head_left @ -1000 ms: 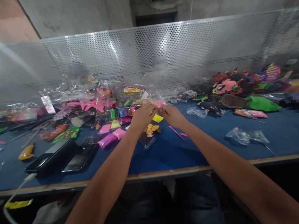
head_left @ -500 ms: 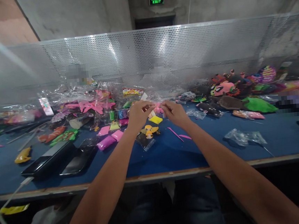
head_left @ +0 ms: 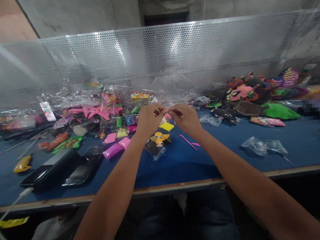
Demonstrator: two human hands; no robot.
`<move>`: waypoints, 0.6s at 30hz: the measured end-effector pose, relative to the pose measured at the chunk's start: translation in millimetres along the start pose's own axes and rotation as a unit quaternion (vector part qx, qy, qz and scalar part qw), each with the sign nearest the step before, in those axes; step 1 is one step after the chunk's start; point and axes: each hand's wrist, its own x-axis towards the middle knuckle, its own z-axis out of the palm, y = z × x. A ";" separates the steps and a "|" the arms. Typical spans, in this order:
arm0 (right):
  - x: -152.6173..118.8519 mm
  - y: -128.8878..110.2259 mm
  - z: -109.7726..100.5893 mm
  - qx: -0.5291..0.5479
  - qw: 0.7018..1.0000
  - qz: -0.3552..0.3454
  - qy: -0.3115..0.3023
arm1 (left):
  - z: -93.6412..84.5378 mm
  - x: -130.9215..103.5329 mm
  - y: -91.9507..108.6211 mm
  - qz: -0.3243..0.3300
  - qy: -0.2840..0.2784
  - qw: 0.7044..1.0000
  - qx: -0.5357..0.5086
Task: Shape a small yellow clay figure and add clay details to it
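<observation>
My left hand (head_left: 152, 117) and my right hand (head_left: 185, 117) meet above the table, thumbs and forefingers pinched together. A small pink lump of modelling clay (head_left: 168, 116) shows at their fingertips, mostly hidden by the fingers. Just below lies a yellow packet (head_left: 167, 126). Nearer to me is a small yellow-and-orange figure (head_left: 158, 139), resting by a dark clear-edged bag (head_left: 155, 150). Below my right hand lie pink plastic modelling tools (head_left: 188, 142). Pink and purple clay packets (head_left: 113, 151) are grouped left of my left forearm.
A black phone (head_left: 82, 167) and a dark cabled device (head_left: 50, 168) lie at the left. Crumpled clear plastic (head_left: 259, 146) is on the right. Soft toys (head_left: 243, 92) and plastic-wrapped pieces line the back, before a perforated metal screen (head_left: 165, 48).
My fingertips have come closer together, from slightly apart to touching, covering more of the pink clay. The camera view has shifted slightly.
</observation>
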 end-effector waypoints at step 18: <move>-12.3 -17.3 -3.7 -0.119 0.975 -0.165 0.093 | 4.4 6.2 -7.2 -0.272 0.143 0.858 -0.411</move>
